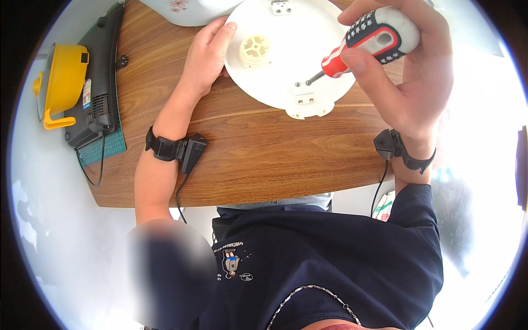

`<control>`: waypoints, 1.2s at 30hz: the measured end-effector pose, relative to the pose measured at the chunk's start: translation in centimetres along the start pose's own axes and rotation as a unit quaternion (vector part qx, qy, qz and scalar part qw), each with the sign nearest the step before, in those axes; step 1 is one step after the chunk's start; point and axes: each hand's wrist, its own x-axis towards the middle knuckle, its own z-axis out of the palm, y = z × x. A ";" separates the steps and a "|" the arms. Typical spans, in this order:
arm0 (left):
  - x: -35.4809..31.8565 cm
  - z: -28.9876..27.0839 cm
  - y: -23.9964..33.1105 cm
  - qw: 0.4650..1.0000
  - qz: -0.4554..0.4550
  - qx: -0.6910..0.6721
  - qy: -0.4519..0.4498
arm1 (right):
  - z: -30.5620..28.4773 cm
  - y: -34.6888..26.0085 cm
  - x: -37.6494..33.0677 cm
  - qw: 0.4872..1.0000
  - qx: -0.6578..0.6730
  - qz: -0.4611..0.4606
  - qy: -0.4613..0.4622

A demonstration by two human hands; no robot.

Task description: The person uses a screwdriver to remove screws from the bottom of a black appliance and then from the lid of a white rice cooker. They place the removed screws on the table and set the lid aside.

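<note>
A round white plastic lid [280,52] lies toward the far side of the wooden table. Its left rim is gripped by my left hand [207,55], thumb on top and fingers partly hidden beneath. My right hand [415,77] is wrapped round a stubby screwdriver [371,39] with a red, white and dark star-patterned handle. The screwdriver slants down to the left, its tip at one of two screws on a small white hinge bracket [304,92] near the lid's close edge. A cream round vent knob [256,50] stands on the lid's left part. Another screwed bracket [281,7] sits at the far edge.
At the left, a yellow pot [61,77] with a handle rests against a black appliance [99,82], over a green cutting mat [104,149]. A white bowl-like vessel with a floral print [192,12] is at the back. Cables hang from both wrist-worn devices.
</note>
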 end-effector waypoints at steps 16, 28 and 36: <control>0.0 -0.3 -0.2 1.000 -0.021 0.016 0.005 | -1.5 0.6 0.2 0.986 0.065 -0.127 -0.085; 0.2 -0.5 0.3 0.997 -0.073 0.039 0.004 | -1.7 0.6 1.0 0.967 0.188 -0.071 -0.155; 0.2 0.0 -0.5 0.999 -0.018 0.026 0.024 | -0.8 1.0 0.6 0.964 0.211 -0.092 -0.136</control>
